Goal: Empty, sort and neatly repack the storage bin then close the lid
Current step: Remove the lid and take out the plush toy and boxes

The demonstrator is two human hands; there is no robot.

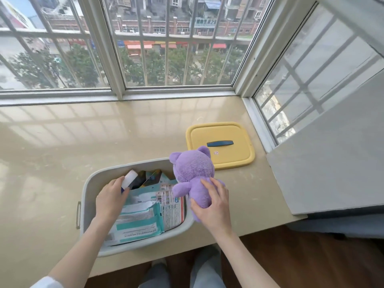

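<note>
Brightly daylit through a white-framed, barred corner window (178, 59) above a glossy beige desk (104, 138), with trees (158, 67) and brick buildings (166, 23) outside, a pale grey wall (336, 163) at right and dark wooden floor (311, 262) below.

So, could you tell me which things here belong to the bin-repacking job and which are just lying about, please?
Job: grey storage bin; yellow lid, off, lying beside it; purple plush bear in the right hand; white container in the left hand; teal packets in the bin.
Not the job: beige sill; barred window; grey board at right.
</note>
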